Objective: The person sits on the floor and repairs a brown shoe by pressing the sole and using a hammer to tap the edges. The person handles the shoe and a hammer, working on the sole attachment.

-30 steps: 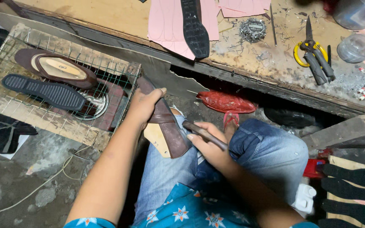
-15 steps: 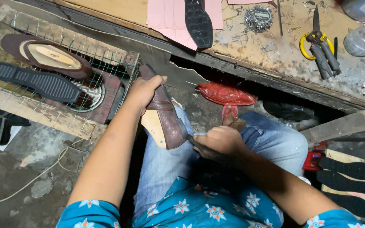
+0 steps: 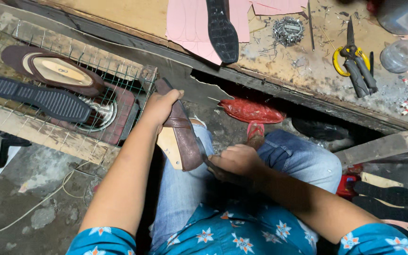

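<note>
My left hand (image 3: pixel 159 107) grips the toe end of a brown leather shoe (image 3: pixel 184 134) stretched on a pale wooden last, resting on my left knee. At the shoe's heel end my right hand (image 3: pixel 234 162) is closed around a dark-handled tool (image 3: pixel 206 160), its tip pressed against the shoe's edge. The tool's working end is mostly hidden by my fingers. Both knees are in blue jeans.
A wire rack (image 3: pixel 34 123) at left carries a brown shoe upper (image 3: pixel 53 71) and a black sole (image 3: pixel 38 98). The workbench (image 3: pixel 298 71) beyond holds pink sheets, another black sole (image 3: pixel 222 29), a tin of nails (image 3: pixel 288 29) and yellow-handled pliers (image 3: pixel 355 63). Black soles (image 3: pixel 386 200) lie at right.
My right hand has slid down along the shoe toward its heel end and now presses there. The left hand keeps its grip on the toe. The view has shifted slightly.
</note>
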{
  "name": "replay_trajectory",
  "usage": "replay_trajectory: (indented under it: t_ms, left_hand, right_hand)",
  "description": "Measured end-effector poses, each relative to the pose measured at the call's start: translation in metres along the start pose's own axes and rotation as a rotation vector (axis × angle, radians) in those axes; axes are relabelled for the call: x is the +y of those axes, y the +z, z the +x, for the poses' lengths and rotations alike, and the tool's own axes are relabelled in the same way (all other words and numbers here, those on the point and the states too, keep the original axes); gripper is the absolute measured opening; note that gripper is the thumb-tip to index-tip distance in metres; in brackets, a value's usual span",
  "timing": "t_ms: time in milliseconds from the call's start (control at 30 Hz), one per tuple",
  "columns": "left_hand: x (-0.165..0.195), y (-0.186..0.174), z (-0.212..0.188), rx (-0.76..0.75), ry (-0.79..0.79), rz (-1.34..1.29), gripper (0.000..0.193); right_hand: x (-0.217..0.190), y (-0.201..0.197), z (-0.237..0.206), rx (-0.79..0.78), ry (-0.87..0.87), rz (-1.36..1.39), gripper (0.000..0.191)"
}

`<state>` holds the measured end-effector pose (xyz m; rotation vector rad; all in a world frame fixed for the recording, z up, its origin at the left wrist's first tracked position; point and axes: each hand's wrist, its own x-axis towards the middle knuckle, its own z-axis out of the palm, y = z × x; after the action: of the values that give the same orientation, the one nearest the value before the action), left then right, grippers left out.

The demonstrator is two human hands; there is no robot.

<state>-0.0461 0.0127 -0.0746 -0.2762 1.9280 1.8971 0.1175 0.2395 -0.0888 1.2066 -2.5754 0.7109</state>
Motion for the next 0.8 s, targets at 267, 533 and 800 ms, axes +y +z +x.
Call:
replay_trajectory:
  t_ms: [267,533,800]
  left_hand:
    - [0.011,0.01,-0.004,0.063,0.053,0.201,0.048]
    - [0.012,0.03,-0.012,0.075,0.281,0.449,0.068]
    - [0.006,0.029,-0.015,0.019,0.143,0.216,0.069]
  right_hand:
    - [-0.011,-0.012,0.013,-0.149,-0.035,-0.097,0.034]
    - [-0.014,-0.033,0.001,0.054,0.114,0.373,0.022]
    - [-0.015,-0.02,-0.004,0.059,0.087,0.075,0.024]
